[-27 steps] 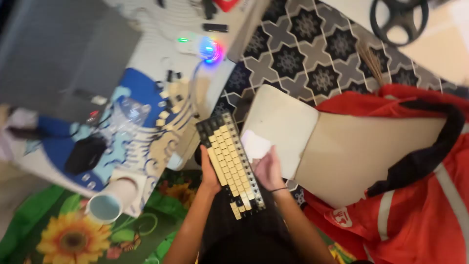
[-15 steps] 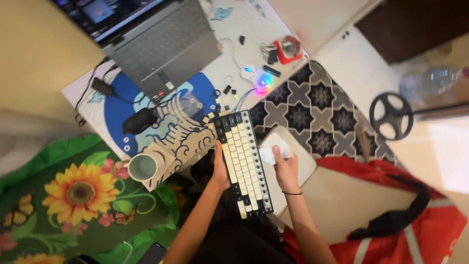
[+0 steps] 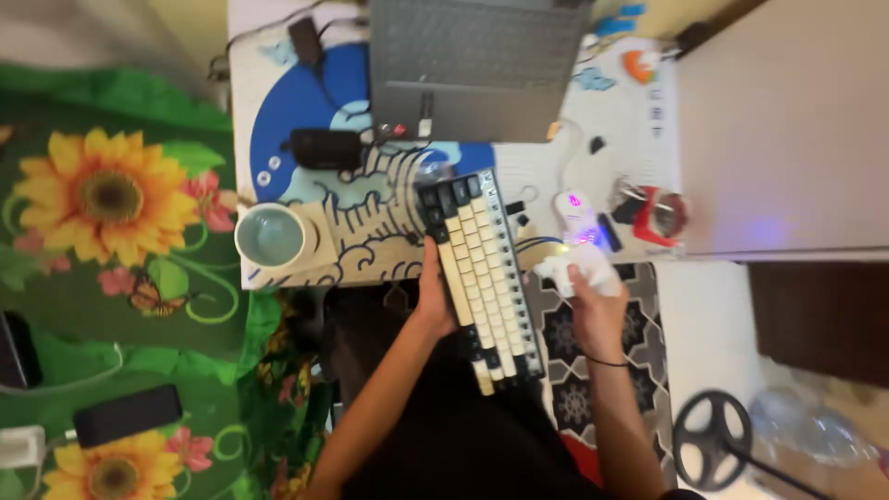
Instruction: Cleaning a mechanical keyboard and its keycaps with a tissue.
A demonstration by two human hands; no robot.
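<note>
Between both hands, cream-and-black keyboard (image 3: 482, 278), tilted, keys upward.

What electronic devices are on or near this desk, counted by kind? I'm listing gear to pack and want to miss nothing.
Keyboard, held by the left hand: 1
Laptop: 1
Lit mouse: 1
Dark phone-like slabs on the floral cloth: 2
Total: 5
The right hand holds a white cloth, not counted.
</note>
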